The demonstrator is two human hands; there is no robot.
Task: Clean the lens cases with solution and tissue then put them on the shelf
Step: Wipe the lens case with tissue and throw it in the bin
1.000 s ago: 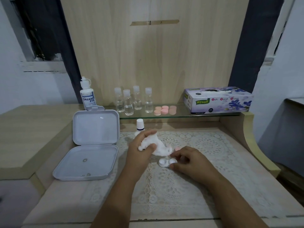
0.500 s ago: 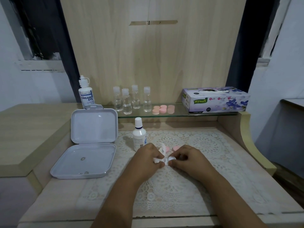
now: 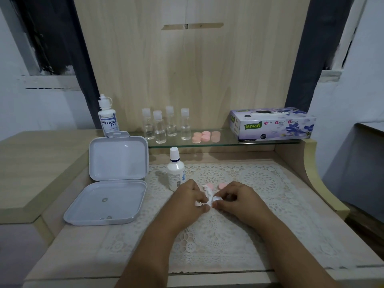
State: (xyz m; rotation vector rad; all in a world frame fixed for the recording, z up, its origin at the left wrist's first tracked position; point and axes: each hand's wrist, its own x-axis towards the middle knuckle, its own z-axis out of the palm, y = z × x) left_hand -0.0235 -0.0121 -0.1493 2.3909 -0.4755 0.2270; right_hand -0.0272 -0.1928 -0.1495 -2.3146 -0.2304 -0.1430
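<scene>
Over the counter's (image 3: 62, 242) middle, our left hand (image 3: 187, 201) pinches tissue (image 3: 208, 194); our right hand (image 3: 239, 201) pinches the lens case (image 3: 216, 198)

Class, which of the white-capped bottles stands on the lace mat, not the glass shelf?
The opaque white solution bottle left of the hands; the others stand on the shelf.

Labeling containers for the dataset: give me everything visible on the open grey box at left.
The open grey box is a rounded-rectangle hinged case that looks like matte pale grey plastic. Its lid stands nearly upright with a small hang tab on the top edge; the shallow base lies flat on the wooden desk, at the lace mat's left edge. Three tiny roundish items, too small to identify, sit in the base. Neither hand touches it.
</scene>
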